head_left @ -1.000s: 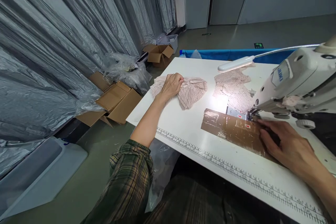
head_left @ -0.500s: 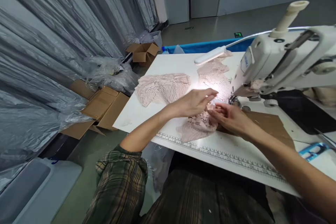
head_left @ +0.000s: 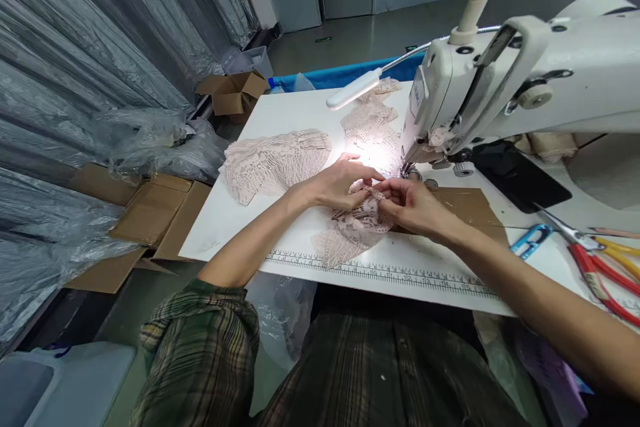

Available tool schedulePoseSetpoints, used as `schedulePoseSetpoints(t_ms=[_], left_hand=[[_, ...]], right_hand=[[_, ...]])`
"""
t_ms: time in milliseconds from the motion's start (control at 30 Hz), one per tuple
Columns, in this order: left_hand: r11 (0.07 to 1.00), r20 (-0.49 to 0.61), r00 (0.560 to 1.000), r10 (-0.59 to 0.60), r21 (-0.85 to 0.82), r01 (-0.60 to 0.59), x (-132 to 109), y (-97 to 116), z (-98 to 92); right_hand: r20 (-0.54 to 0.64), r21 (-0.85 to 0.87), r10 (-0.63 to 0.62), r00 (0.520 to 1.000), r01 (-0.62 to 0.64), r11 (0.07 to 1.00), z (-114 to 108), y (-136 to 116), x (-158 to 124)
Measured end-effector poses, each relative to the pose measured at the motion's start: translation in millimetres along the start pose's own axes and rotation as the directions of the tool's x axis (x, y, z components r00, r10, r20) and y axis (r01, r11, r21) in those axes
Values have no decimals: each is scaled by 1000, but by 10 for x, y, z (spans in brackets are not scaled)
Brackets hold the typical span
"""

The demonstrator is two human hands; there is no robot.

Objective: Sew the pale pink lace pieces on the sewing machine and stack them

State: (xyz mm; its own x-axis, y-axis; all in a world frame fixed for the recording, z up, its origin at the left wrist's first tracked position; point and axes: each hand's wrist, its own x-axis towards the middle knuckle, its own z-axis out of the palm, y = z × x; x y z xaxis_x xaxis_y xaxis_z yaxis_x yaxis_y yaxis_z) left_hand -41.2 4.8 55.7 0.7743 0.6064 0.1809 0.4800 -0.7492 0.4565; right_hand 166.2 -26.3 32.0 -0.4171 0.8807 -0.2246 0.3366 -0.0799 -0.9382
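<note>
Pale pink lace fabric (head_left: 357,230) hangs bunched between my two hands, just in front of the sewing machine's needle area. My left hand (head_left: 343,181) pinches its upper edge from the left. From the right, my right hand (head_left: 410,205) grips the same edge, fingertips almost meeting the left ones. The lower part of the lace rests on the white table (head_left: 210,230) near the printed ruler. Behind my hands, more lace (head_left: 370,123) lies under the lamp's bright spot. A separate lace piece (head_left: 280,160) lies flat to the left.
The white sewing machine (head_left: 450,93) stands at the right, with a slim lamp (head_left: 355,89) beside it. Further right are a black phone-like slab (head_left: 523,177), a blue-handled tool (head_left: 531,241) and red-handled scissors (head_left: 595,273). Open cardboard boxes (head_left: 155,213) sit on the floor at left.
My view has swung to the right, so scissors now show. My left hand has come down onto the lace edge, and both hands now hold it close together.
</note>
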Motion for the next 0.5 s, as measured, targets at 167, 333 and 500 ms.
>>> schedulePoseSetpoints(t_ms=[167, 333, 500], left_hand=[[997, -231, 972, 42, 68, -27, -140, 458, -19], [994, -206, 977, 52, 108, -30, -364, 981, -192], [993, -244, 969, -44, -114, 16, -534, 1297, -428]], right_hand=[[-47, -52, -270, 962, 267, 962, -56, -5, -268], [-39, -334, -739, 673, 688, 644, 42, 20, -520], [46, -275, -704, 709, 686, 673, -16, 104, -753]])
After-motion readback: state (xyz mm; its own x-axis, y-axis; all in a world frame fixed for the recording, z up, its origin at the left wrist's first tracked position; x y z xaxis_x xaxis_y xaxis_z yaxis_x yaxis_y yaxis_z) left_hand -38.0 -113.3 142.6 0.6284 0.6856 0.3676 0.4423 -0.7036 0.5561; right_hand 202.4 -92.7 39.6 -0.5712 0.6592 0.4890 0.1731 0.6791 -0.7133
